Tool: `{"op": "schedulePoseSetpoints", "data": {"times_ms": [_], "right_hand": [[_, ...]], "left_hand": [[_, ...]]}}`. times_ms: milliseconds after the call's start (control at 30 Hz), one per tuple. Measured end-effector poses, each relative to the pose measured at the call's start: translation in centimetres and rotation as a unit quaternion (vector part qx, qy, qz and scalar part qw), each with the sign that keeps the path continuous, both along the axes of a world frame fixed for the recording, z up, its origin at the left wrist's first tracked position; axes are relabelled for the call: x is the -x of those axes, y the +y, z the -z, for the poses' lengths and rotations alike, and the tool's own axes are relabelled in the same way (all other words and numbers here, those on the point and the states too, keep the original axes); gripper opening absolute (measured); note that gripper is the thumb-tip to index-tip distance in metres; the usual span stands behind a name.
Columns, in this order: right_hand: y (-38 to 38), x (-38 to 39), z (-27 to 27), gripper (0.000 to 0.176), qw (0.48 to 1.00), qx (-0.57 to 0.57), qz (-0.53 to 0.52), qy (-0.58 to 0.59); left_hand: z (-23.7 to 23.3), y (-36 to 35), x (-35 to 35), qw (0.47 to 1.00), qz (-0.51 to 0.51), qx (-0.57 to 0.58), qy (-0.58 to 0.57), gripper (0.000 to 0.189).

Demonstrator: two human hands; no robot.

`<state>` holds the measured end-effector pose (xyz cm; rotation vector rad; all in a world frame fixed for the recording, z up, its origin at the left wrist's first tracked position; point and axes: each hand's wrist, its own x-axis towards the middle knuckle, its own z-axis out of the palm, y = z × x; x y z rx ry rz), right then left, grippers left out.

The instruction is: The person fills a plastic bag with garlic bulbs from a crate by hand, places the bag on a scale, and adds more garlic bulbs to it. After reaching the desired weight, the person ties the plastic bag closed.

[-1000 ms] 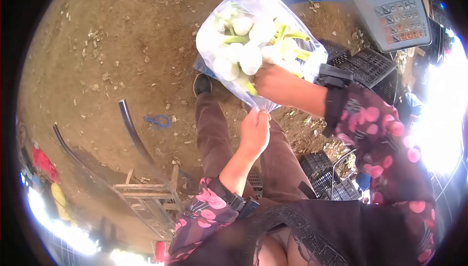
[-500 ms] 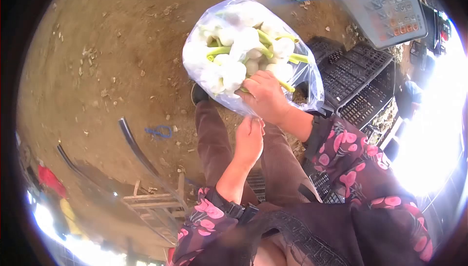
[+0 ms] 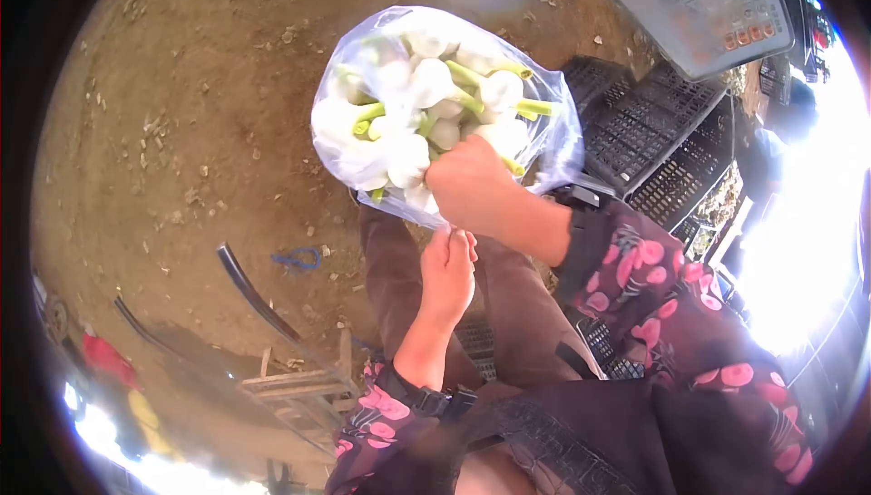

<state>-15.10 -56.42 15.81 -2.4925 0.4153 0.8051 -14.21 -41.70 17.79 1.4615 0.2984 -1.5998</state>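
A clear plastic bag [image 3: 340,164] full of white garlic bulbs [image 3: 432,83] with cut green stems stands in front of my legs. My left hand [image 3: 447,264] pinches the near edge of the bag between thumb and fingers. My right hand [image 3: 472,182] reaches over that edge into the bag's mouth, its fingers curled round a bulb at the near side of the heap. The back of the hand hides most of what its fingers grip.
Black plastic crates [image 3: 649,137] are stacked on the right. A grey scale panel with keys [image 3: 699,5] leans in above them. On the dirt floor [image 3: 181,132] lie dry scraps and a blue cord [image 3: 299,259]. A wooden frame [image 3: 295,382] stands at lower left.
The bag and both hands have shifted slightly left in view. My right hand has turned and its fingers have curled tighter among the bulbs; my left hand keeps hold of the bag's edge.
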Motion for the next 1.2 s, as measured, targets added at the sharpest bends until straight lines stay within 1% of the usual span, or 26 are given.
{"op": "schedulePoseSetpoints", "data": {"times_ms": [133, 200, 233, 267, 300, 333, 367, 400, 467, 500, 533, 567, 600, 633, 700, 733, 767, 800, 867, 900, 933, 1000, 1033, 1100, 1133, 1200], "right_hand": [[1.6, 0.2, 1.5, 0.004, 0.995, 0.071, 0.057, -0.03], [0.9, 0.7, 0.8, 0.014, 1.0, -0.001, 0.017, 0.026], [0.6, 1.3, -0.6, 0.014, 0.999, 0.007, 0.03, 0.019], [0.4, 2.5, -2.6, 0.019, 0.977, -0.048, 0.188, -0.084], [-0.2, 3.4, -4.3, 0.025, 0.917, -0.104, 0.337, -0.187], [-1.9, 3.7, -6.6, 0.031, 0.901, 0.008, 0.358, -0.244], [-3.3, 3.9, -8.5, 0.037, 0.871, 0.12, 0.375, -0.295], [-4.2, 4.1, -8.6, 0.041, 0.846, 0.222, 0.413, -0.254], [-5.7, 6.2, -5.2, 0.033, 0.795, 0.29, 0.489, -0.213], [-6.0, 7.8, -3.8, 0.027, 0.789, 0.116, 0.568, -0.202], [-6.8, 8.1, -3.6, 0.021, 0.757, -0.064, 0.622, -0.188], [-6.3, 8.4, -3.9, 0.014, 0.777, -0.055, 0.584, -0.228], [-5.4, 9.0, -3.4, 0.014, 0.811, -0.006, 0.482, -0.333], [-5.2, 9.0, -4.6, 0.013, 0.821, -0.029, 0.472, -0.319], [-5.4, 9.0, -5.2, 0.012, 0.819, -0.057, 0.476, -0.315], [-5.5, 9.5, -4.9, 0.015, 0.842, -0.046, 0.421, -0.333], [-5.5, 9.9, -4.7, 0.019, 0.863, -0.034, 0.366, -0.347], [-5.8, 9.6, -5.2, 0.028, 0.86, -0.016, 0.362, -0.359], [-5.8, 10.2, -4.7, 0.03, 0.856, -0.05, 0.361, -0.368], [-6.3, 10.8, -4.6, 0.03, 0.847, -0.052, 0.377, -0.372], [-6.8, 11.2, -4.8, 0.026, 0.834, -0.06, 0.394, -0.383], [-7.5, 11.9, -4.6, 0.023, 0.814, -0.068, 0.419, -0.397], [-7.4, 12.1, -4.4, 0.018, 0.81, -0.079, 0.427, -0.396], [-6.5, 10.9, -4.9, 0.014, 0.803, -0.089, 0.436, -0.396], [-6.7, 10.9, -5.2, 0.012, 0.801, -0.095, 0.436, -0.399], [-7.0, 10.9, -5.6, 0.013, 0.797, -0.099, 0.439, -0.403]], "left_hand": [[0.3, -0.9, -0.4, 0.999, -0.037, -0.013, -0.006, 0.023], [0.4, -0.9, -0.7, 1.0, -0.023, -0.017, 0.006, 0.025], [0.6, -0.7, -0.6, 1.0, -0.015, -0.023, 0.003, 0.026], [0.6, -0.5, -0.9, 1.0, -0.007, -0.03, -0.001, 0.026], [0.4, -0.3, -1.4, 0.998, 0.038, -0.055, 0.01, 0.025], [0.2, -0.8, -2.1, 0.997, 0.049, -0.052, 0.0, 0.025], [-0.3, -1.4, -3.0, 0.981, 0.182, -0.047, -0.056, 0.024], [-1.1, -2.0, -3.7, 0.942, 0.313, -0.042, -0.111, 0.024], [-2.7, -5.3, -3.8, 0.922, 0.35, -0.047, -0.158, 0.022], [-2.7, -6.8, -3.0, 0.911, 0.289, 0.035, -0.293, 0.02], [-2.5, -8.4, -2.5, 0.873, 0.22, 0.118, -0.419, 0.021], [-1.7, -9.9, -2.2, 0.867, 0.228, 0.117, -0.428, 0.021], [-0.4, -11.0, -1.9, 0.798, 0.283, 0.179, -0.501, 0.026], [0.3, -11.8, -1.3, 0.717, 0.338, 0.237, -0.561, 0.033], [1.4, -13.3, -0.3, 0.701, 0.376, 0.194, -0.575, 0.038], [2.0, -14.2, 0.3, 0.691, 0.397, 0.154, -0.584, 0.043], [2.6, -14.9, 0.8, 0.669, 0.452, 0.073, -0.585, 0.026], [2.9, -15.4, 1.1, 0.659, 0.467, 0.074, -0.585, 0.026], [2.7, -15.4, 0.4, 0.658, 0.41, 0.135, -0.617, 0.023], [2.5, -15.9, -0.3, 0.731, 0.456, 0.027, -0.507, 0.018], [2.5, -15.5, -1.3, 0.722, 0.469, 0.027, -0.508, 0.018], [2.4, -13.9, -3.0, 0.762, 0.337, 0.169, -0.527, 0.012], [2.0, -13.8, -3.6, 0.756, 0.35, 0.17, -0.526, 0.012], [1.0, -12.7, -5.8, 0.772, 0.337, 0.254, -0.475, 0.008], [0.8, -12.7, -5.9, 0.77, 0.342, 0.253, -0.475, 0.008], [0.6, -12.8, -5.9, 0.771, 0.452, 0.108, -0.435, 0.01]]}}
